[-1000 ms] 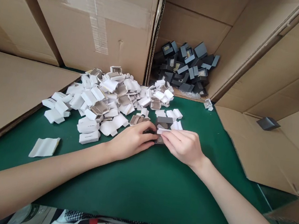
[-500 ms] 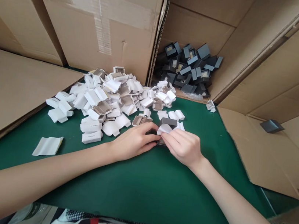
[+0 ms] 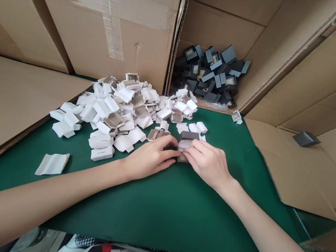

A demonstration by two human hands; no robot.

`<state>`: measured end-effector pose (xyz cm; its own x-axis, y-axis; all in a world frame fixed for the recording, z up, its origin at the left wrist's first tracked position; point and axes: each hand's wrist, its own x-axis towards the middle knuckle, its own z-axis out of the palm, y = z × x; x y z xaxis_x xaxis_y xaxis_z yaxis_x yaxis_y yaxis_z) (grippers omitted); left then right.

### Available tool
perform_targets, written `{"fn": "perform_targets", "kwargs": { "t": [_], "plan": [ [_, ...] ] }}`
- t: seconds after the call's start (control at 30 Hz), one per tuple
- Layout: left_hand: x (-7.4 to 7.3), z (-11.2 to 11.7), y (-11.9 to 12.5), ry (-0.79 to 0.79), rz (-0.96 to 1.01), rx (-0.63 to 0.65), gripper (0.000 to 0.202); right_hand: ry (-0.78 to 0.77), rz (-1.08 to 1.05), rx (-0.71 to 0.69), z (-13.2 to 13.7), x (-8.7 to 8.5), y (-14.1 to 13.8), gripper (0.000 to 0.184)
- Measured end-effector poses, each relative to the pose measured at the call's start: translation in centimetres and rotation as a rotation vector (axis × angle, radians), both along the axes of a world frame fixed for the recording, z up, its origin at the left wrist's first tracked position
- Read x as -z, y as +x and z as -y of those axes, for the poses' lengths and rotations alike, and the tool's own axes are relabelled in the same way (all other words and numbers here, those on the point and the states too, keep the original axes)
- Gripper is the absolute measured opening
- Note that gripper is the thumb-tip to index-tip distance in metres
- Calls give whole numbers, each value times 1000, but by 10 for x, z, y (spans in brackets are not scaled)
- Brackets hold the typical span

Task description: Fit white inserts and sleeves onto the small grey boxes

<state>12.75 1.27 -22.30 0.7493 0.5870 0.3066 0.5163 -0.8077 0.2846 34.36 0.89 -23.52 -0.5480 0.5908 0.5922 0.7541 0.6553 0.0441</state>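
Note:
On the green table a small dark box point(image 3: 189, 135) stands with its lid raised, between my two hands. My left hand point(image 3: 157, 154) is closed around the box's left side. Pinched in the fingers of my right hand point(image 3: 208, 161) is a small white paper piece point(image 3: 185, 144), which lies against the inside of the lid. Below the paper, part of the box's lower half shows a pale insert; the fingers hide the rest. Just behind my left fingers lies an opened carton point(image 3: 158, 134) with a grey-brown inside.
A heap of small white cartons point(image 3: 123, 111) covers the back left of the green table point(image 3: 156, 212). Many dark boxes point(image 3: 214, 76) are piled inside a large cardboard box point(image 3: 226, 21). A white sheet point(image 3: 52, 164) lies at left, a dark box point(image 3: 306, 139) on the right flap.
The white paper has moved from sticking out above my fingers to sitting inside the dark box, against its lid. My right hand has shifted slightly; my left hand stays in place.

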Motion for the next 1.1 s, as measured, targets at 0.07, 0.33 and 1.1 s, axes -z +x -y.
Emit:
{"fn": "perform_targets", "kwargs": {
  "t": [0.07,0.33,1.1],
  "plan": [
    [0,0,0,4,5,5,29,-48,-21,4,-1,2,0,25],
    [2,-1,0,17,19,16,27,-272,-44,21,-3,6,2,24],
    [2,-2,0,33,-16,24,28,-231,-177,-7,-3,4,16,27]
  ]
}}
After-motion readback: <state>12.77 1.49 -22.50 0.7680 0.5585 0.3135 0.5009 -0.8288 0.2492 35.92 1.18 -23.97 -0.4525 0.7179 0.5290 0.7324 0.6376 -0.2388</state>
